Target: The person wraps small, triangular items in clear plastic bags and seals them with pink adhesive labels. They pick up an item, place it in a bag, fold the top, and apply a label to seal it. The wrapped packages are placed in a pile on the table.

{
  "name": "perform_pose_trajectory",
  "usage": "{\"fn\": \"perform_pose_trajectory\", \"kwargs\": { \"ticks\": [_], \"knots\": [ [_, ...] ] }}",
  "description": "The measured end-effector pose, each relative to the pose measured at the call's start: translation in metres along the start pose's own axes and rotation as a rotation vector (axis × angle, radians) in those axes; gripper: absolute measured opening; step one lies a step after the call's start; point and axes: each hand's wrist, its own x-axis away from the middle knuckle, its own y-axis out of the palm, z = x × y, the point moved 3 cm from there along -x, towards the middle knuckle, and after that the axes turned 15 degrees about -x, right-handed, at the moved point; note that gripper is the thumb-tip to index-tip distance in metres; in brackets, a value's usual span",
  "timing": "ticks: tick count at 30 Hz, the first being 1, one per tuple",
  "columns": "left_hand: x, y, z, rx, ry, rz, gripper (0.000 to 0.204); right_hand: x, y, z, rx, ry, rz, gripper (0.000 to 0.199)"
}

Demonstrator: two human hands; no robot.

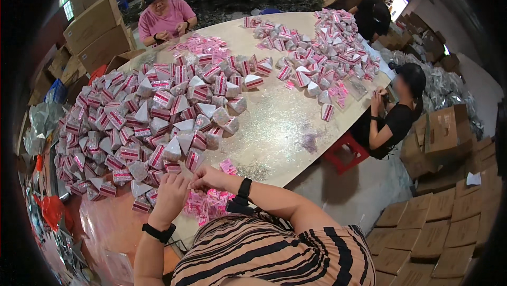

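Observation:
At the near edge of the table my left hand (172,193) and my right hand (207,179) meet, fingers pinched close together. Something small and pale, perhaps clear plastic, shows between the fingertips; I cannot make out what it is. Just below and beside my right hand lies a heap of small pink-and-white packets (211,201). A single pink packet (228,167) lies apart, beyond my right wrist. Close ahead and to the left rises a large pile of pyramid-shaped packs (153,112), silvery white with pink striped bands.
Across the table (274,112), glitter is scattered. A second pile of packs (338,43) and pink packets (200,44) lie farther off. One person (166,17) works at far left, another (404,106) at right near a red stool (346,153). Cardboard boxes (433,222) cover the right floor.

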Motion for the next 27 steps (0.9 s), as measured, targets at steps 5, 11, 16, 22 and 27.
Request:
{"fn": "perform_pose_trajectory", "kwargs": {
  "ticks": [5,11,16,22,27],
  "knots": [
    [0.002,0.014,-0.004,0.052,0.024,-0.043,0.013,0.002,0.001,-0.007,0.112,-0.008,0.014,0.008],
    [0.028,0.074,-0.008,0.527,-0.268,-0.138,0.02,0.009,0.013,-0.015,0.655,-0.193,0.005,0.009],
    [0.047,0.104,-0.013,1.499,-0.718,-0.435,0.015,0.015,0.027,-0.018,1.128,-0.684,-0.18,0.011],
    [0.047,0.117,-0.007,1.822,-0.912,-0.594,0.015,0.012,0.021,-0.011,1.285,-0.655,-0.233,0.009],
    [0.017,0.131,-0.026,1.433,-0.666,-0.57,0.025,0.019,0.017,-0.035,1.264,-0.728,0.0,0.009]
  ]
}}
